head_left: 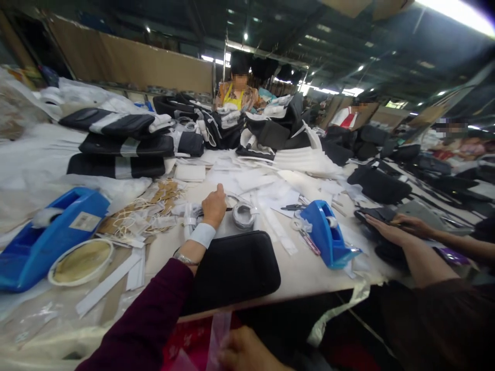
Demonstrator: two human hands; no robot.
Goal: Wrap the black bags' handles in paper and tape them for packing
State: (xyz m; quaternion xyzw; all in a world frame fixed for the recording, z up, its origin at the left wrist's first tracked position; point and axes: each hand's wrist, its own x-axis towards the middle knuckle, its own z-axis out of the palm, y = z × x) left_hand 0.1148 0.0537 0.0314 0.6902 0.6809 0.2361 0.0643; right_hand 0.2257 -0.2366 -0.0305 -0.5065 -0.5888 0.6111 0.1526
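Worktable (270, 288): left hand (214, 206) beside silver coil (243, 215), seemingly wire.

Head-worn view, wide and close, facing forward and down across a long worktable (309, 278)

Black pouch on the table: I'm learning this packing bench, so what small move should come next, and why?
Probably the left hand should take the black pouch. It lies right beside that forearm, not in any bag, while the right hand is down at a clear plastic bag below the table edge.
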